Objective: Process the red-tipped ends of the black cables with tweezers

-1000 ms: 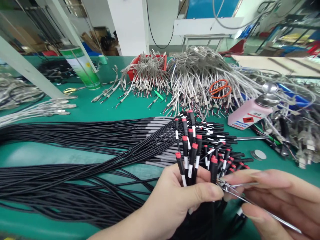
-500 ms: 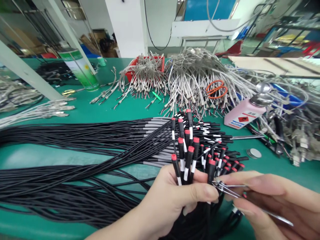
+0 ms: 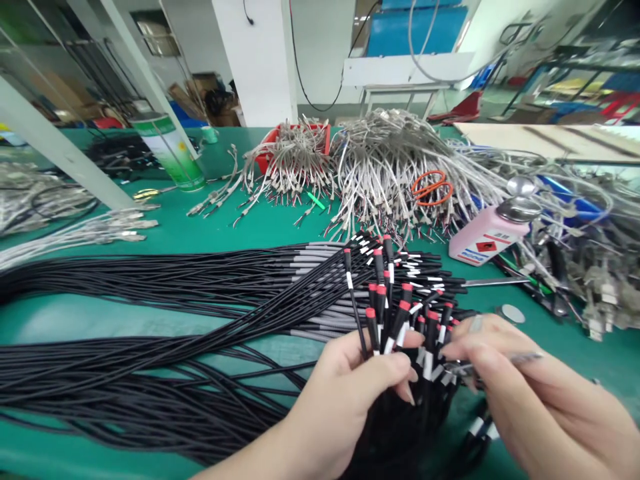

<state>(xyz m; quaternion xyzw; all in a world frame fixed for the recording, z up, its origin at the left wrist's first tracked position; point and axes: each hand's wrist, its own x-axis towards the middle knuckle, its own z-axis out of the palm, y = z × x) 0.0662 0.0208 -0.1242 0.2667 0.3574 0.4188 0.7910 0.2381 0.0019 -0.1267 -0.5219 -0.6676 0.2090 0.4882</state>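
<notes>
Black cables (image 3: 150,320) with red-tipped connector ends (image 3: 395,313) fan across the green counter (image 3: 240,227) from the left edge toward lower centre. Left hand (image 3: 345,393), lower centre, grip clamped round a bunch of those ends, held upright. Right hand (image 3: 530,393), lower right, fingers pinched together on metal tweezers (image 3: 500,363), tips touching the bunch just beside the left thumb.

Around: grey wire harnesses (image 3: 395,167) heaped upper centre, orange-handled scissors (image 3: 433,187) lying on the heap. Red bin (image 3: 270,143) behind, half buried in wires. Pink bottle (image 3: 487,233) with metal cap, right of centre, near the connector ends. Green-and-white can (image 3: 173,150) upper left, beside a slanted white post (image 3: 60,143). Small round metal disc (image 3: 513,313) just above the right hand.

Hidden: tweezer tips blurred among connectors; lower part of the bunch covered by both hands; right-edge clutter indistinct; right hand cut off by the frame's bottom edge.
</notes>
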